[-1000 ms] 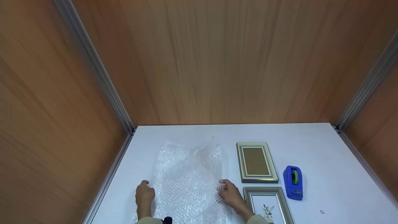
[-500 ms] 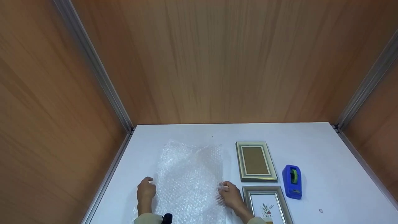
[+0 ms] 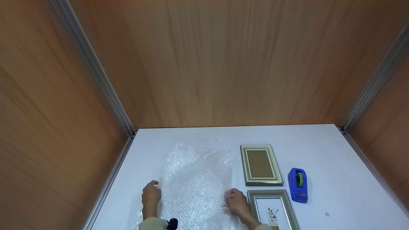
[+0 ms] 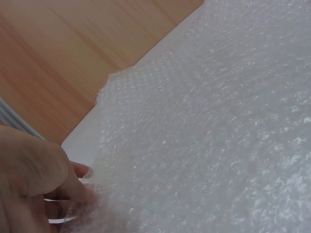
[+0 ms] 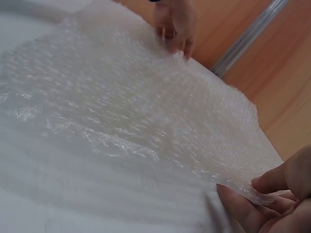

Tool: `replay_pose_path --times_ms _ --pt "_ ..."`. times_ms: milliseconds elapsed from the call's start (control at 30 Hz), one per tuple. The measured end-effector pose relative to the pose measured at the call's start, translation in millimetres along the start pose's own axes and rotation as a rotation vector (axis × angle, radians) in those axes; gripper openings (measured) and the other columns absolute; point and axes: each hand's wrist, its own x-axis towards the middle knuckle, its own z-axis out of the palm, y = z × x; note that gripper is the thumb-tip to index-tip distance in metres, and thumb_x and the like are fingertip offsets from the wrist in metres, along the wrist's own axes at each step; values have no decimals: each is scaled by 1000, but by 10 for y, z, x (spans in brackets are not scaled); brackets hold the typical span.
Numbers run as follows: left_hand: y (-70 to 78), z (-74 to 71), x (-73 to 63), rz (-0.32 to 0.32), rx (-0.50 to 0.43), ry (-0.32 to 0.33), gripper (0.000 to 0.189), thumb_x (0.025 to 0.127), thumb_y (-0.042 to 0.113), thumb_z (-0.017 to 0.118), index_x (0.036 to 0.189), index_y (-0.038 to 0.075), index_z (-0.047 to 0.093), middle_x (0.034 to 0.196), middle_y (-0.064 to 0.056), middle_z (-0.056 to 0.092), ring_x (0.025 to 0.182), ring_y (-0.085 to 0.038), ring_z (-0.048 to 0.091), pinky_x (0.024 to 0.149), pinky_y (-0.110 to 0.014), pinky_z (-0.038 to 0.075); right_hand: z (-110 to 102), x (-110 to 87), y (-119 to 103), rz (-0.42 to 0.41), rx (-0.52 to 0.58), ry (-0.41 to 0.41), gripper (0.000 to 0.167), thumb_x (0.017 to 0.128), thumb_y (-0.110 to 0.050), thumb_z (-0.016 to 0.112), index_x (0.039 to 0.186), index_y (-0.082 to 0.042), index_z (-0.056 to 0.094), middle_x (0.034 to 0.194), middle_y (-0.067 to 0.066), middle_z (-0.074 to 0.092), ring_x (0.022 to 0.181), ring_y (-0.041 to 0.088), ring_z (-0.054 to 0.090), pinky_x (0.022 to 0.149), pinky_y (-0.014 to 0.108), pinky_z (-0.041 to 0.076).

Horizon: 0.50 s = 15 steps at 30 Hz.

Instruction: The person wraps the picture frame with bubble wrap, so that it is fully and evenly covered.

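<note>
A sheet of clear bubble wrap (image 3: 196, 185) is spread over the white table, its far end slightly rumpled. My left hand (image 3: 151, 194) pinches its left edge between thumb and fingers; the left wrist view shows the edge bunched at the fingertips (image 4: 87, 193). On the opposite side my right hand (image 3: 236, 202) pinches the right edge, with the thumb on top and fingers beneath in the right wrist view. That edge of the bubble wrap (image 5: 141, 111) stands a little raised between the two hands.
Right of the wrap lie a gold picture frame (image 3: 279, 169) with a brown centre and a silver picture frame (image 3: 289, 207) holding a floral print. Farther right stands a blue tape dispenser (image 3: 297, 191) with green tape. Wooden panels (image 3: 204, 64) wall in the table (image 3: 326, 153).
Both hands keep hold of the bubble wrap's edges. My left hand has moved slightly away from me and the wrap has shifted a little with it. The frames and dispenser stay put.
</note>
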Motion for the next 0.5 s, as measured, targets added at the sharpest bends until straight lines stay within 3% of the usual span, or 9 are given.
replay_pose_path --times_ms 200,333,500 --pt "5 29 34 36 38 -1 41 93 0 42 133 -6 47 128 -30 53 120 -46 49 97 -59 39 20 -30 2 11 13 -17 19 91 -5 53 109 3 54 87 9 65 67 15 65 55 28 55" --pt "12 48 59 69 82 -1 45 90 -2 44 135 -7 44 125 -29 54 121 -47 47 97 -65 32 25 -40 -4 22 -17 -10 23 89 -5 53 111 3 52 86 8 62 67 15 64 54 28 54" --pt "13 63 58 53 84 2 48 91 1 46 138 -7 40 128 -30 50 121 -47 46 98 -67 28 -5 -46 -35 48 -108 -7 38 89 -14 57 121 5 49 93 10 61 75 17 62 61 32 54"
